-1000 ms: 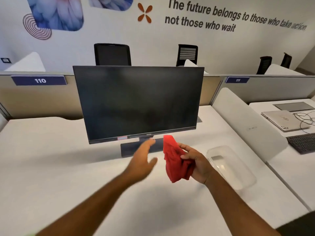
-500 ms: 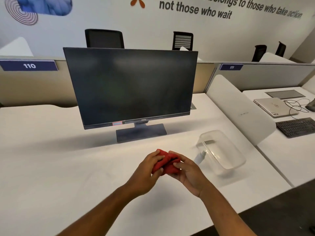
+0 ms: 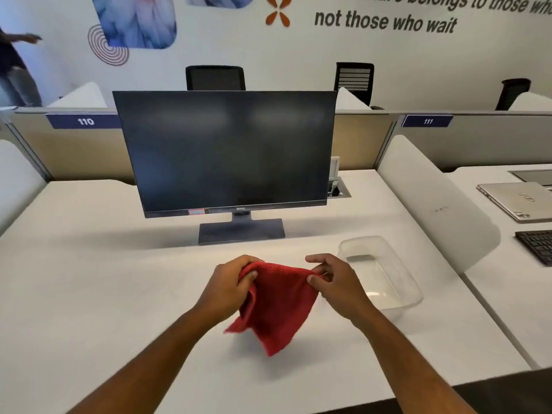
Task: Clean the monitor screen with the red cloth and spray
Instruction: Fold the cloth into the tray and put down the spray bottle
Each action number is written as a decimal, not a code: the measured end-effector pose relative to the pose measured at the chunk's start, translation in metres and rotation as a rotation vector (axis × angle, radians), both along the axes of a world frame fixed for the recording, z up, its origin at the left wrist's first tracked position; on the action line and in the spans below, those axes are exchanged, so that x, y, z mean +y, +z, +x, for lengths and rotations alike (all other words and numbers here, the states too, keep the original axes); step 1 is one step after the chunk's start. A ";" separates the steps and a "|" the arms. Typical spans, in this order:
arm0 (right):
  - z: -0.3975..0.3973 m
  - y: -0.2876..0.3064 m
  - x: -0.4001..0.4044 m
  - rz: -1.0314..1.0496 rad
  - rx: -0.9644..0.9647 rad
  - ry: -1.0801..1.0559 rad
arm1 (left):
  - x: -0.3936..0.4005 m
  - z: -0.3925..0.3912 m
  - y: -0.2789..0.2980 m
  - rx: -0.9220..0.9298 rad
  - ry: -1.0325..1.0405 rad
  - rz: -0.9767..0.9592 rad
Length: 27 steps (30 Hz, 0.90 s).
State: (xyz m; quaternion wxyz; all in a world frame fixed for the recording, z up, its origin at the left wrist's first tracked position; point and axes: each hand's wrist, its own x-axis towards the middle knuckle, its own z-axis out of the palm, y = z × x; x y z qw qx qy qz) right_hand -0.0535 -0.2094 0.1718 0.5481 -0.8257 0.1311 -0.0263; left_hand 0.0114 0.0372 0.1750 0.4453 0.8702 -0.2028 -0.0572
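The red cloth [image 3: 276,306] hangs between both hands above the white counter [image 3: 89,294], in front of the monitor [image 3: 230,150] and well short of its screen. The left hand [image 3: 228,289] has its fingers [image 3: 249,276] closed on the cloth's upper left edge, and the right hand [image 3: 337,282] pinches the upper right corner between thumb and forefinger, its other fingers loose. The cloth looks light, soft and limp — it sags into folds and tapers to a drooping point below, with a fine ribbed or woven weave that should grip rather than slide. It probably handles best bunched or folded into a flat pad held in one palm, since a loose corner would only drag. The monitor is a different matter: a wide, thin, dark matte panel on a slim neck and flat rectangular base, likely to rock or mark under hard pressure, so light strokes seem wise. To the right sits a clear plastic tub [image 3: 385,273] — rounded, glossy, apparently empty. No spray bottle can be seen from here
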 end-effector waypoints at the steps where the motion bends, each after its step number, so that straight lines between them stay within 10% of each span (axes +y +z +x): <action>1: 0.000 0.001 -0.005 0.046 -0.018 0.020 | -0.003 -0.002 0.001 -0.002 0.013 -0.009; 11: -0.002 -0.010 -0.040 0.365 0.060 0.326 | -0.029 -0.026 0.012 0.434 0.297 -0.555; 18: -0.002 -0.006 -0.035 0.831 0.069 0.221 | -0.015 -0.033 0.012 0.730 0.116 -0.898; 27: -0.007 0.020 -0.038 0.346 0.082 0.015 | -0.025 -0.031 -0.019 0.727 0.081 -0.612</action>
